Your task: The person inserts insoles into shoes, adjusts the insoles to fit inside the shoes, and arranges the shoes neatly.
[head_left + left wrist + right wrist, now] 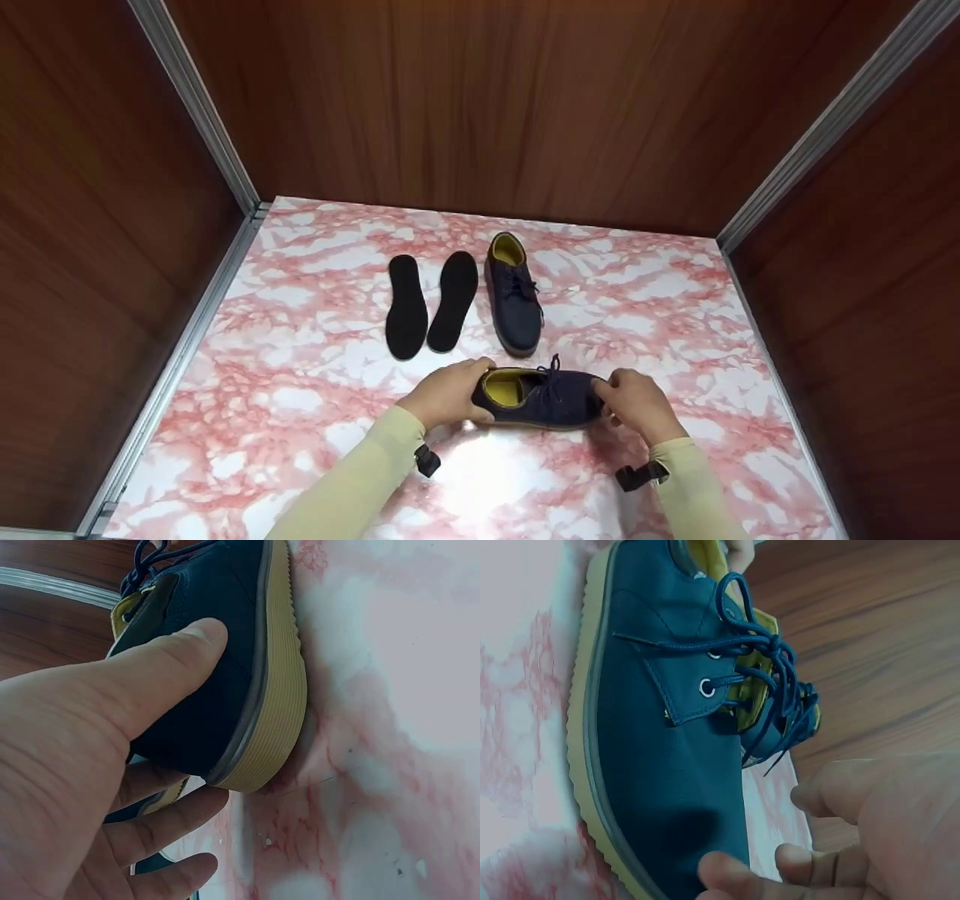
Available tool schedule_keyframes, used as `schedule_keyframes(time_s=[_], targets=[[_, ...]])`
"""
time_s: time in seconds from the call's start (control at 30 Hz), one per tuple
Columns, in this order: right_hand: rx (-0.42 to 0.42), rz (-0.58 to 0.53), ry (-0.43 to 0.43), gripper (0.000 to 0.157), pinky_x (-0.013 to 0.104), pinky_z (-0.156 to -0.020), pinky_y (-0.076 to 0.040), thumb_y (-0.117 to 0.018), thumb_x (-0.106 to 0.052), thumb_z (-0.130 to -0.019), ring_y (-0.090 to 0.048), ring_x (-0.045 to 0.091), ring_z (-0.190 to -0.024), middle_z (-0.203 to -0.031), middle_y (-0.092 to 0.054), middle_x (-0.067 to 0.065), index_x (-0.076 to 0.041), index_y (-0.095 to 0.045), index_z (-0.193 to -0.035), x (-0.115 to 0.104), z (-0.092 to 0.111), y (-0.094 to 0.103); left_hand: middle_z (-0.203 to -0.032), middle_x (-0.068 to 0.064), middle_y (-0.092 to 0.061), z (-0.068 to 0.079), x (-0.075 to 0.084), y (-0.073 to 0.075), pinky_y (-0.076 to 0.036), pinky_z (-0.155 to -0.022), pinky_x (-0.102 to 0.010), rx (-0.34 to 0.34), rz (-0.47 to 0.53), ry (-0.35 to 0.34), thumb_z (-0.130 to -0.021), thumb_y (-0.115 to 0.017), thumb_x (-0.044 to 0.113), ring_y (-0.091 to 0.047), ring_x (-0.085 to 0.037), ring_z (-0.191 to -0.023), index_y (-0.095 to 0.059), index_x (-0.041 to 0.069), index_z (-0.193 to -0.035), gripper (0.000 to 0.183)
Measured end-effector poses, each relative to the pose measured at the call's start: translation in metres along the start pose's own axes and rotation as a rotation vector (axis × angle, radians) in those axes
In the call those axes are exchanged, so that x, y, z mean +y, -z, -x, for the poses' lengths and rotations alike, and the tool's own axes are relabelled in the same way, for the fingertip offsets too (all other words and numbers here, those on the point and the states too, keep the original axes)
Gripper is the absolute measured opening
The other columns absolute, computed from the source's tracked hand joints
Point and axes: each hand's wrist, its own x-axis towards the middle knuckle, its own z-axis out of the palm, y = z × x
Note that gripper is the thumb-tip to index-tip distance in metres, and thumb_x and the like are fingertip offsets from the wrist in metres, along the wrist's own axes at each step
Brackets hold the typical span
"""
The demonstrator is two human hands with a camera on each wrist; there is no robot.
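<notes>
A navy lace-up shoe (566, 397) with a yellow lining and pale ridged sole is upright, toe to the right, close at the tabletop. My left hand (448, 390) holds its heel, the thumb (176, 652) laid along the near side and the fingers around the back and far side. At the toe is my right hand (636, 401), fingers loosely bent; one fingertip (724, 866) overlaps the toe in the right wrist view. Dark laces (772, 652) are tied in a bow on top.
Beyond the held shoe stands its matching shoe (516, 300), toe toward me. Two black insoles, a left one (406, 307) and a right one (454, 300), lie beside it. Brown wood panels (480, 105) enclose the pink-and-white marbled table (300, 435) at the back and sides.
</notes>
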Motion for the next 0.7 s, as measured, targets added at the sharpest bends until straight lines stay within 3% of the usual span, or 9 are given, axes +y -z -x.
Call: schedule_keyframes(time_s=[0.27,0.53,0.7], targets=[[-0.013,0.090,-0.017,0.045,0.035,-0.065,-0.050,-0.063,-0.050,-0.105,-0.071,0.023,-0.065,-0.078,-0.073,0.009,-0.007,-0.068,-0.094,0.002,-0.005,-0.003,-0.126,-0.002,-0.073,0.005,0.005,-0.004,-0.060,-0.103,-0.043,-0.010,-0.032,-0.006,-0.081,-0.097,0.047,-0.073,-0.021,-0.113,-0.056,0.017,-0.144,0.082],[0.009,0.132,0.031,0.052,0.048,-0.081,-0.054,-0.060,-0.056,-0.106,-0.068,0.029,-0.085,-0.097,-0.074,0.013,-0.005,-0.067,-0.101,0.001,-0.012,-0.003,-0.121,0.002,-0.071,0.009,0.009,-0.009,-0.059,-0.102,-0.040,-0.093,-0.007,-0.039,-0.080,-0.096,0.049,-0.069,-0.015,-0.106,-0.057,0.020,-0.144,0.080],[0.019,0.121,0.049,0.054,0.053,-0.086,-0.055,-0.061,-0.057,-0.106,-0.069,0.032,-0.089,-0.099,-0.074,0.015,-0.004,-0.066,-0.101,-0.004,-0.015,-0.004,-0.126,0.005,-0.073,0.010,0.012,-0.012,-0.059,-0.102,-0.037,-0.134,0.018,-0.066,-0.078,-0.096,0.052,-0.070,-0.012,-0.110,-0.057,0.022,-0.147,0.085]])
